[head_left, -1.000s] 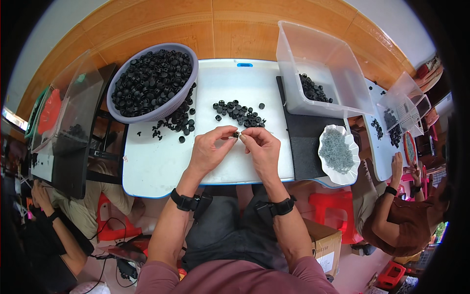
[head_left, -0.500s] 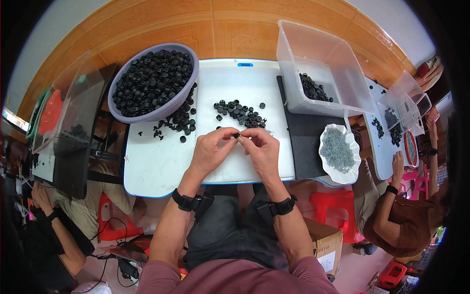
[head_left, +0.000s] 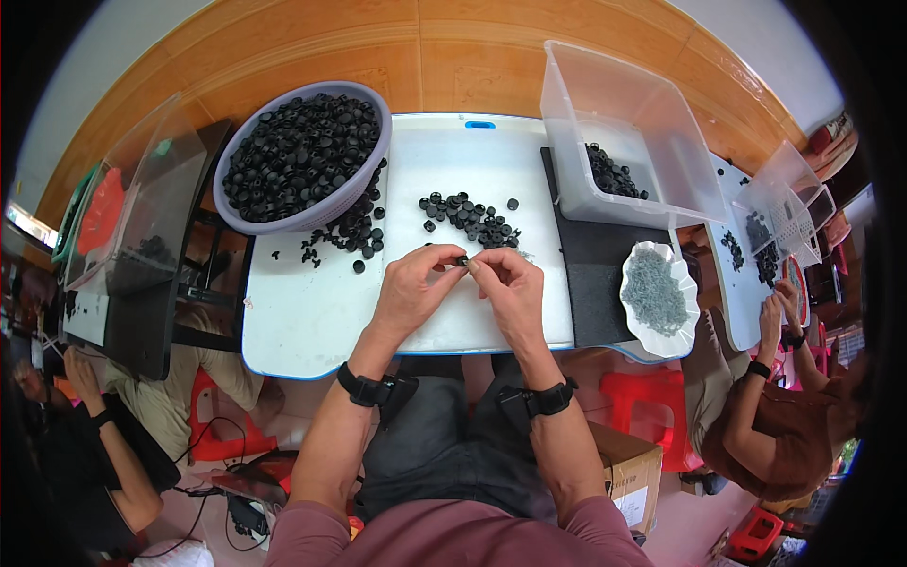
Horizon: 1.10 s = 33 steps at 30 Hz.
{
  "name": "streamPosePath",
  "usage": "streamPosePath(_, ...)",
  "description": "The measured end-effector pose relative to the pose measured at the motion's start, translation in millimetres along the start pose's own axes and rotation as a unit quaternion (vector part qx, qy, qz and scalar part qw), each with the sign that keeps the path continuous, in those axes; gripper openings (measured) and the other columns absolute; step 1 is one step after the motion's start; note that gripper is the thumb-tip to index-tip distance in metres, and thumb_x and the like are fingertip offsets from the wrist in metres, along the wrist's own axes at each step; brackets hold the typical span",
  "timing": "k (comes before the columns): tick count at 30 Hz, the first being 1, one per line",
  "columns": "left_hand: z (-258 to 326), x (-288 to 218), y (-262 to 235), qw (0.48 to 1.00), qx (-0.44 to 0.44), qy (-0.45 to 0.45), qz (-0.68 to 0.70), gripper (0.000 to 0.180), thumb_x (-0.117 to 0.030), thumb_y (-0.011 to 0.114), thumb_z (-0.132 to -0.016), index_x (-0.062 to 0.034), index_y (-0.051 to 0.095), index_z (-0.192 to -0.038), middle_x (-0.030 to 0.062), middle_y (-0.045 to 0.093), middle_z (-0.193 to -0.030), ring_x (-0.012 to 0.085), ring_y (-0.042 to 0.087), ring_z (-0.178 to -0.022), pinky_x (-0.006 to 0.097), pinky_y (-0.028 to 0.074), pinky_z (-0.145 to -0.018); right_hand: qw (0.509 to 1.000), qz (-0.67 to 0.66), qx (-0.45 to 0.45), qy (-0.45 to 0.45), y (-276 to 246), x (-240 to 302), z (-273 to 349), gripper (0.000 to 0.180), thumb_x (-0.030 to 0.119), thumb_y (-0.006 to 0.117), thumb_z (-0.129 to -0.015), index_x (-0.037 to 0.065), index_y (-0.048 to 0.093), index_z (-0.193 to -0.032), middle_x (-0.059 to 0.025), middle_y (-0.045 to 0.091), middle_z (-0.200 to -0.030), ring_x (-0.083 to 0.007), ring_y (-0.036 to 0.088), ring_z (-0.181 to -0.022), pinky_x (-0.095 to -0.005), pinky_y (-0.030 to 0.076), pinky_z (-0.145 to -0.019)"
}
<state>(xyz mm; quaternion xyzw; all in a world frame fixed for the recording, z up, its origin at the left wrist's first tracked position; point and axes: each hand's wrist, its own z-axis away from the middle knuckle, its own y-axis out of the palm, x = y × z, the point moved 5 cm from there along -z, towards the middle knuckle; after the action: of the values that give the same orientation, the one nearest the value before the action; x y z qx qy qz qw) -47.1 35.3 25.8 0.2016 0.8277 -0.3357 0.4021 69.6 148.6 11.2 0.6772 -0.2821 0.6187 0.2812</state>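
On the far left of the white table (head_left: 312,321) a round basin (head_left: 300,156) is heaped with black caps, and more caps (head_left: 354,231) spill loose beside it. The left hand (head_left: 411,288) and right hand (head_left: 510,288) meet near the table's middle, fingertips of both pinched on one small black cap (head_left: 462,260) held just above the surface. It looks like a fitting step, something being pressed into that cap. Behind the hands lies a small pile of caps (head_left: 470,215). Next would likely come setting the cap aside, perhaps into the clear bin (head_left: 633,142) far right. Near right stands a white dish (head_left: 658,295) of grey bits.
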Motion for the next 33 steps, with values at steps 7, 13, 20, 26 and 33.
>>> streamPosePath(7,0.9,-1.2,2.0,1.0,0.005,0.0,-0.009,0.023,-0.008,0.077,-0.088,-0.0048,0.072,-0.11,0.0109,0.076,-0.1,0.0215,0.075,-0.084,0.032,0.06,-0.07,1.0,-0.003,-0.008,0.002,-0.2,-3.0,0.2,0.008,0.008,0.077,-0.089,0.001,0.075,-0.091,0.0019,0.067,-0.075,-0.0028,0.055,-0.064,-0.02,0.042,-0.057)
streamPosePath(13,1.5,-0.5,2.6,1.0,0.008,-0.006,-0.003,0.022,-0.008,0.076,-0.089,-0.0041,0.071,-0.11,0.0113,0.075,-0.099,0.0219,0.075,-0.084,0.032,0.06,-0.069,1.0,0.0,-0.011,-0.004,-0.5,-3.8,0.2,0.007,0.006,0.076,-0.088,0.0,0.075,-0.09,0.0021,0.067,-0.076,-0.0027,0.055,-0.067,-0.0198,0.043,-0.059)
streamPosePath(20,1.3,-3.0,2.0,0.999,0.038,-0.019,-0.013,0.021,-0.002,0.075,-0.089,-0.0003,0.07,-0.109,0.0117,0.076,-0.099,0.0212,0.077,-0.089,0.032,0.061,-0.079,1.0,0.016,-0.012,0.007,0.3,-3.2,0.6,0.007,0.006,0.076,-0.088,0.0,0.075,-0.089,0.0009,0.069,-0.078,-0.0031,0.057,-0.068,-0.0201,0.045,-0.061)
streamPosePath(26,1.1,-5.8,1.1,0.995,0.003,-0.079,0.065,0.023,-0.004,0.077,-0.086,-0.003,0.071,-0.109,0.0086,0.077,-0.103,0.0203,0.075,-0.092,0.031,0.058,-0.082,0.997,-0.054,-0.019,-0.044,-4.1,-0.6,1.1,0.012,0.007,0.073,-0.093,-0.002,0.073,-0.102,-0.0025,0.072,-0.09,-0.006,0.062,-0.077,-0.0215,0.049,-0.071)
streamPosePath(33,-4.9,-10.2,-8.8,0.998,-0.004,0.032,0.059,0.022,-0.004,0.079,-0.08,-0.0073,0.075,-0.101,0.0061,0.074,-0.106,0.0232,0.068,-0.103,0.036,0.054,-0.09,0.988,-0.125,0.088,-0.025,4.1,5.0,0.1,0.019,0.005,0.067,-0.098,-0.003,0.066,-0.116,-0.0081,0.073,-0.1,-0.0117,0.068,-0.084,-0.0254,0.054,-0.076)
